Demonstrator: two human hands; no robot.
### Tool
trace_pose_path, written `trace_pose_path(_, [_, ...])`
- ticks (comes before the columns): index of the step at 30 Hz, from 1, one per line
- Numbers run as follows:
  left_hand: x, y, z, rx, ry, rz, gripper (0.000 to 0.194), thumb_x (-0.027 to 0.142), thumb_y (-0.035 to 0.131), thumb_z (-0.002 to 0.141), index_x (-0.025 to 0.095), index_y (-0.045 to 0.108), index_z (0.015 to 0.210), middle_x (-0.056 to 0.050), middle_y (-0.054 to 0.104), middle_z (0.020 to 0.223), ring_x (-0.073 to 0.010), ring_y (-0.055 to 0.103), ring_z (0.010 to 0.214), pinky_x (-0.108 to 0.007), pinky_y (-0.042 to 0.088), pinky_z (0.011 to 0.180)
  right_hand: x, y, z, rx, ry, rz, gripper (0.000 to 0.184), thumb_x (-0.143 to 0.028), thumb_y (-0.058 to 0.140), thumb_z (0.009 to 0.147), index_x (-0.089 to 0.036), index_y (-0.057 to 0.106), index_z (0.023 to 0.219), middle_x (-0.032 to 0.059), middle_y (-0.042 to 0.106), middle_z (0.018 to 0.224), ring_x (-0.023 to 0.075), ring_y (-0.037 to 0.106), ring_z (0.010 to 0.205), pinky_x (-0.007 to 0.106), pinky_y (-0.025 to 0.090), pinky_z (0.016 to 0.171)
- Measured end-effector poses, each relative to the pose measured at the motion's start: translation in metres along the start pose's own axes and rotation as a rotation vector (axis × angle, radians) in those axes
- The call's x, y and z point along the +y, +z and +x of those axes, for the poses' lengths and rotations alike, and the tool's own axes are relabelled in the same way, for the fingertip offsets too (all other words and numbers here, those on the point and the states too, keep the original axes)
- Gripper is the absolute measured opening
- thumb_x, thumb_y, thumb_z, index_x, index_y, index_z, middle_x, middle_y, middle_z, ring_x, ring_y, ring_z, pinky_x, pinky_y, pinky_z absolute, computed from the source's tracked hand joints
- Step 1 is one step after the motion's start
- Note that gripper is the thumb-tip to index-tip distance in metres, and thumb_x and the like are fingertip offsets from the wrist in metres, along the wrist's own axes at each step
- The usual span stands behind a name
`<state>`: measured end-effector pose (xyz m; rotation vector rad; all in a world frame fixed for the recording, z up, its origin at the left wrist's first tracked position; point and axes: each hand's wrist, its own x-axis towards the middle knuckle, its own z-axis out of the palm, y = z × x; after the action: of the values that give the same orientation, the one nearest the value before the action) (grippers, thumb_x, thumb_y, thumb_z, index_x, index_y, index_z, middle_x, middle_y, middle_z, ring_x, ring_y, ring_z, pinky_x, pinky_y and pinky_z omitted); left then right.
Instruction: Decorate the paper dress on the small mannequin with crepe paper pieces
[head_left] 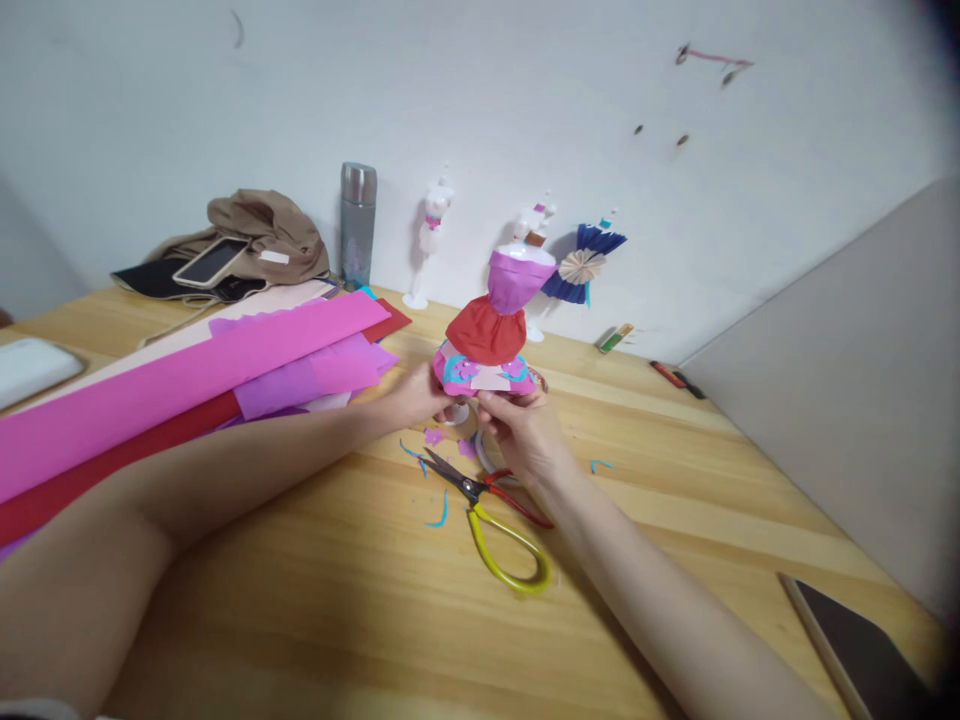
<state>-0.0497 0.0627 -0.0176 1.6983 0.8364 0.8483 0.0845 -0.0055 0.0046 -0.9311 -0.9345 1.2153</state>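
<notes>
A small white mannequin (517, 250) in the middle wears a paper dress (487, 330) with a purple top, a red gathered layer and a pink hem trimmed with blue and purple shapes. My left hand (421, 394) is closed at the left side of the hem, its fingertips partly hidden under it. At the lower right of the hem, my right hand (525, 430) pinches the edge, thumb in front. Scissors (471, 489) with one red and one yellow handle lie with blades parted below my hands. Partly behind my right wrist is a roll of tape (486, 455).
Pink, red and purple paper sheets (202, 375) spread across the left. Blue and purple scraps (442, 510) lie near the scissors. Behind stand a grey bottle (358, 225), another mannequin (431, 235) and a dark blue pleated dress (592, 262). A phone (855, 640) lies front right.
</notes>
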Motion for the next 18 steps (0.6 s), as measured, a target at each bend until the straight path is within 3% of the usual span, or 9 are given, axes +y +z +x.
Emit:
trace_pose_path(2, [0.002, -0.001, -0.001, -0.039, -0.001, -0.008, 0.013, 0.018, 0.058, 0.081, 0.019, 0.052, 0.07, 0.003, 0.056, 0.055, -0.0098, 0.05, 0.05, -0.022, 0.041, 0.047, 0.002, 0.001, 0.0, 0.004, -0.021, -0.001, 0.025, -0.014, 0.087, 0.056, -0.02, 0.066, 0.068, -0.0047, 0.063, 0.056, 0.0069, 0.048, 0.046, 0.019, 0.038, 0.041])
trace_pose_path(8, [0.012, -0.003, -0.005, 0.017, 0.004, 0.088, 0.015, 0.02, 0.06, 0.083, 0.019, 0.051, 0.07, 0.002, 0.056, 0.058, -0.0111, 0.051, 0.054, -0.024, 0.041, 0.05, 0.005, 0.003, -0.001, -0.029, -0.016, 0.011, 0.028, -0.022, 0.09, 0.057, -0.019, 0.065, 0.07, -0.0058, 0.061, 0.055, 0.0047, 0.046, 0.044, 0.017, 0.035, 0.039])
trace_pose_path(18, [-0.001, 0.009, 0.013, 0.007, -0.106, -0.013, 0.008, 0.02, 0.053, 0.087, 0.021, 0.058, 0.081, 0.001, 0.055, 0.051, -0.0147, 0.053, 0.049, -0.028, 0.043, 0.047, 0.002, 0.006, -0.007, -0.075, 0.041, -0.005, 0.025, -0.021, 0.088, 0.057, -0.017, 0.065, 0.064, -0.0039, 0.059, 0.05, 0.0058, 0.045, 0.042, 0.018, 0.031, 0.038])
